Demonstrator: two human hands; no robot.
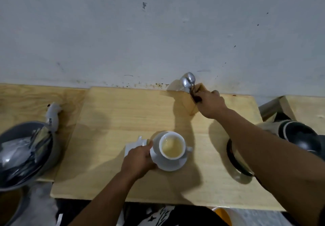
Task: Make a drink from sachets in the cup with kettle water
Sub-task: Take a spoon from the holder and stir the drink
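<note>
Left hand (139, 160): fingers closed on the rim of a smooth white saucer (168, 163).
Cup (172, 145): glazed white, round, pale yellow liquid inside — set on the saucer, mid-table.
Right hand (212, 105): fingers gripped around dark spoon handles (194, 95) in a wooden holder (193, 101) by the wall.
Table (114, 120): pale plywood — bare room is left behind the cup.

Grey bowl (26, 153) cut off at left edge, contents blurred. Right forearm hides part of a dark round pan (235, 157).

A grey bowl (21, 155) of cutlery overhangs the wooden table's (109, 116) left edge, a black bowl (302, 138) beyond its right edge.
</note>
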